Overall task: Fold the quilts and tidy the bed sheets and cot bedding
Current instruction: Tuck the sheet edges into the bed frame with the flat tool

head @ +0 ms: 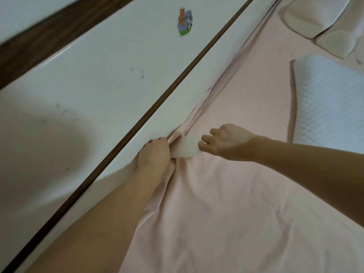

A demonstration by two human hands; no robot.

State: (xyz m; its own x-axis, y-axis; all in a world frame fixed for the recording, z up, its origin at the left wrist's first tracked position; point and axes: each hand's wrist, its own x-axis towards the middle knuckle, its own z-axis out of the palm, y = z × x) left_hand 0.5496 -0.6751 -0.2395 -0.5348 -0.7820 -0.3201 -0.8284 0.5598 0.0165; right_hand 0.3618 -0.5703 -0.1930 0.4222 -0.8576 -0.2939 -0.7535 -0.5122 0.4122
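A pink bed sheet [226, 194] covers the bed beside a white side board [110, 79]. The left hand [154, 152] grips bunched sheet at the board. The right hand [226, 140], fingers curled, lifts the exposed mattress edge [186, 146]

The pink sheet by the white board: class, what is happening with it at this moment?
A person is tidying a pink sheet along the white side board of the bed. The left hand grips the sheet's edge right against the board, while the right hand pinches a pale strip lifted at that edge. The sheet is bunched and creased there. A white textured pillow and pale cushions lie further up the bed.
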